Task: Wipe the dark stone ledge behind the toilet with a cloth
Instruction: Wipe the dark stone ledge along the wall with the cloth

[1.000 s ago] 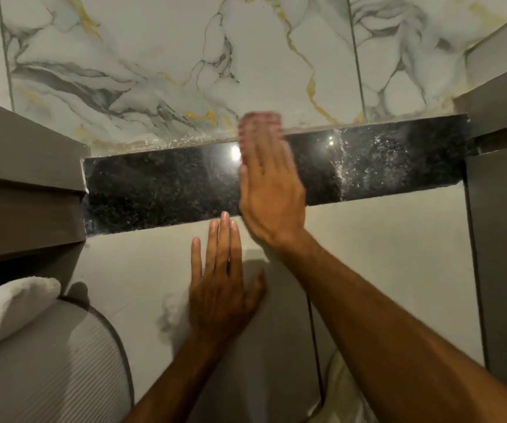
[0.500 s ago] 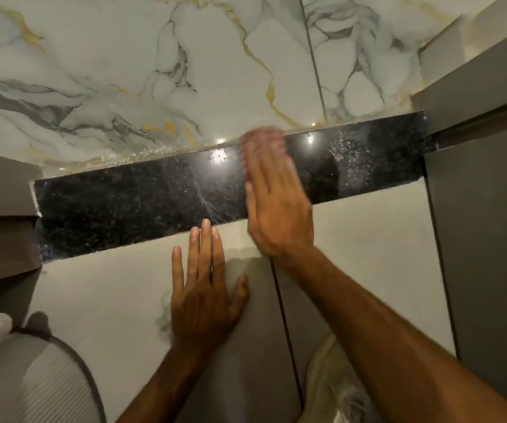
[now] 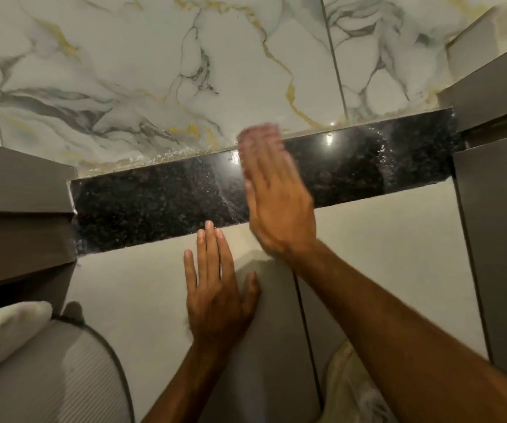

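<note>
The dark speckled stone ledge [image 3: 154, 206] runs across the middle of the view, glossy, with wet streaks on it. My right hand [image 3: 279, 209] lies flat across the ledge near its middle. It presses a pinkish cloth [image 3: 258, 135] under the fingertips at the ledge's back edge; the cloth is blurred. My left hand [image 3: 215, 297] is spread flat on the pale tiled face below the ledge, fingertips just short of its front edge, holding nothing.
Marbled white wall tiles [image 3: 185, 71] rise behind the ledge. Grey cabinets close it in on the left [image 3: 17, 209] and right [image 3: 496, 254]. A ribbed grey lid [image 3: 50, 380] with a white towel [image 3: 1, 334] sits lower left. A pale shoe [image 3: 353, 395] shows at the bottom.
My right hand slid the cloth a little to the right along the ledge, then back toward the middle. My left hand stayed on the tile face. The view swung sideways and back.
</note>
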